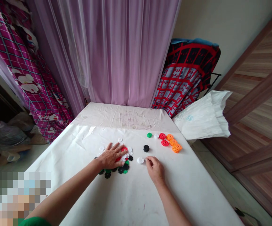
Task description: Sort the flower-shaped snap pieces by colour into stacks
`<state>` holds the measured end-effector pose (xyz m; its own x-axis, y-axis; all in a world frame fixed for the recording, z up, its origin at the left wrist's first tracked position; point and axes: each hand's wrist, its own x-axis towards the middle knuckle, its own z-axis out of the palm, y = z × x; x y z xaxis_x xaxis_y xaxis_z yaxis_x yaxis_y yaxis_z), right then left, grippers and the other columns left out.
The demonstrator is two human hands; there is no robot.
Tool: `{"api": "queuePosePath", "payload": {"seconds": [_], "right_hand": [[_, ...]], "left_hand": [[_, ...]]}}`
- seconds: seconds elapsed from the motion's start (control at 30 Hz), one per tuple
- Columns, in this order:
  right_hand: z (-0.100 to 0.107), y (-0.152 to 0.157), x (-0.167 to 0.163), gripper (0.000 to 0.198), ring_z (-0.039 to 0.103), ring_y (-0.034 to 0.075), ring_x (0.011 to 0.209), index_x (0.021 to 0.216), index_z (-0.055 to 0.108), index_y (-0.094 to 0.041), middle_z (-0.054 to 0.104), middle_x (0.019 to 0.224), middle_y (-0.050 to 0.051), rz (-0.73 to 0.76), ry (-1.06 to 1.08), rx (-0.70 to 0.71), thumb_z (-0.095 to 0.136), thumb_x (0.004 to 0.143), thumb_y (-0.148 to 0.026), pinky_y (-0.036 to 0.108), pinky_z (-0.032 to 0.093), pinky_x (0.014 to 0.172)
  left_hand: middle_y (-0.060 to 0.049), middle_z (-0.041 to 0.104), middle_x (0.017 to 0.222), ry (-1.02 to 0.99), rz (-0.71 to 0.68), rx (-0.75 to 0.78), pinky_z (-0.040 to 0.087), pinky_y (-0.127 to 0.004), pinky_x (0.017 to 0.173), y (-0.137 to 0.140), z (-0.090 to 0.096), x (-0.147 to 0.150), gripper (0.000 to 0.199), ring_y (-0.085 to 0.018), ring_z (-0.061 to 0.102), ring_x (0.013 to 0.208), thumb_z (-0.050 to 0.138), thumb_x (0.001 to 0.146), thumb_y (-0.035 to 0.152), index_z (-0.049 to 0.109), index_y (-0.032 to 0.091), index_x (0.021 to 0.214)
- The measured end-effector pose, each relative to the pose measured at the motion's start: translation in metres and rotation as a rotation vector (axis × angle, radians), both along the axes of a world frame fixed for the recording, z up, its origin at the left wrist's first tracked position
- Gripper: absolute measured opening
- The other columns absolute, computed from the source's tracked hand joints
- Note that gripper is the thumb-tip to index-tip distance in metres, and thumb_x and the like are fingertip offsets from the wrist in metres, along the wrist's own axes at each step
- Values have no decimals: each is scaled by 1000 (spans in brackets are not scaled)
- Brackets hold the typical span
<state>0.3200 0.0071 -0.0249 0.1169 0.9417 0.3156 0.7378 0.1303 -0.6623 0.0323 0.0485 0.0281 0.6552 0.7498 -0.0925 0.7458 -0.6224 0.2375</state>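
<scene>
My left hand (112, 157) lies flat with its fingers spread over a loose pile of notched plastic discs. White discs (130, 151), red discs (124, 149), black discs (120, 169) and green discs (125, 171) show around it; part of the pile is hidden beneath the palm. My right hand (155, 169) rests on the table with its fingers curled in. Just left of its fingertips sits a small stack of white discs (140, 160). Whether those curled fingers hold anything is hidden. Beyond that hand stands a black disc stack (146, 148).
Toward the right edge of the white-covered table (136, 201) are a green stack (149, 135), a white stack (156, 136), red stacks (164, 143) and orange stacks (176, 147). A white bag (204, 116) leans at the right edge. Purple curtains (124, 53) hang behind.
</scene>
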Motion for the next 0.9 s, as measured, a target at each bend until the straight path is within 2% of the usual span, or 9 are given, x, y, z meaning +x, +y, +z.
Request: {"api": "queuePosePath", "payload": {"seconds": [0.13,0.23,0.3,0.37,0.43,0.5,0.63,0.8,0.9], "right_hand": [[2,-1,-2,33,63,18,68,83,72,-22,73,86,7,0,4,16,46,86,-41,28,46,66],[1,0,-1,33,64,18,68,83,72,-22,74,86,8,12,7,16,47,86,-43,28,46,65],[-1,1,0,34,64,18,68,84,73,-22,75,87,8,-1,12,15,47,85,-43,28,47,64],[-2,2,1,34,64,19,67,83,73,-22,75,87,8,-16,18,12,47,85,-44,29,47,64],[-3,2,2,35,65,19,67,83,73,-22,75,85,8,-26,26,13,47,84,-44,29,48,65],[-4,3,2,35,65,19,67,83,73,-22,75,85,8,-32,31,15,47,84,-45,29,48,65],[-3,3,2,34,65,19,67,82,73,-22,75,84,7,-30,33,11,47,84,-44,29,48,64],[-3,4,1,34,64,18,66,82,74,-22,75,84,8,-39,30,9,47,84,-44,28,47,64],[-1,3,-1,35,64,18,67,82,73,-22,74,84,8,-33,14,-1,46,83,-44,28,47,65]], "left_hand": [[-9,25,163,1,-56,-10,10,-73,113,-24,1,-6,72,-40,17,150,35,89,72,27,40,153],[-8,24,164,-12,-84,9,7,-69,116,-23,1,-11,72,-37,18,150,35,89,72,26,41,153],[-8,21,165,-24,-21,37,6,-63,119,-7,3,-12,73,-33,18,151,32,91,70,25,36,155],[-9,23,164,3,120,41,8,-57,121,17,3,-9,77,-30,19,151,29,90,72,27,30,155],[-16,24,163,8,200,44,10,-57,120,42,1,-3,81,-33,19,151,24,91,71,28,21,155],[-18,27,162,7,232,35,14,-58,119,58,-3,6,81,-33,21,150,21,92,70,28,19,155],[-13,25,163,-14,139,11,11,-56,120,60,-12,19,78,-30,18,152,24,92,71,25,25,155],[-8,26,163,-14,-33,-40,6,-61,119,31,-6,25,74,-30,19,151,31,91,71,29,33,154],[-9,28,163,-41,-133,-46,6,-64,118,14,-1,23,73,-33,21,151,32,91,70,32,32,153]]}}
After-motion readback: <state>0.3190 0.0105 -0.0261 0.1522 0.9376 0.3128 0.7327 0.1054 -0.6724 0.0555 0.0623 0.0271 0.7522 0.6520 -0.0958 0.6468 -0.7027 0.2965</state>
